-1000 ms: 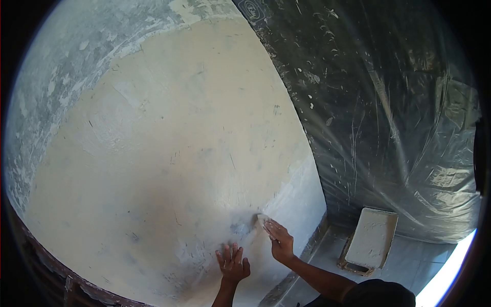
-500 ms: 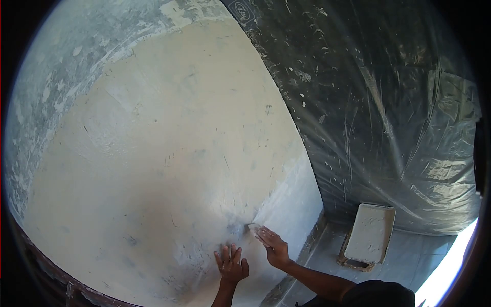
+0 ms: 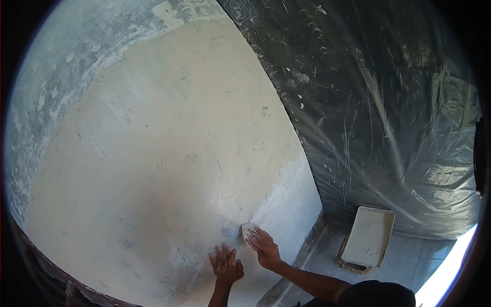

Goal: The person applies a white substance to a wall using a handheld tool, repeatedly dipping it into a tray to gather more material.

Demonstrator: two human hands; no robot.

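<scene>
My left hand [image 3: 223, 265] lies flat against the cream plastered wall [image 3: 169, 153], fingers spread, holding nothing. Just to its right, my right hand [image 3: 264, 246] presses a small whitish pad [image 3: 247, 229] against the wall, fingers laid over it. Around the pad the plaster looks greyer and scuffed. The two hands sit close together low on the wall, a few centimetres apart.
Clear plastic sheeting [image 3: 388, 112], spattered with plaster, covers the surface to the right of the wall. A rectangular tray [image 3: 367, 236] caked in white plaster lies on the tiled floor [image 3: 409, 266] at lower right. Rough grey patches border the wall's upper left.
My right hand has slid the pad down and to the left along the wall, closer to my left hand. My left hand has barely shifted.
</scene>
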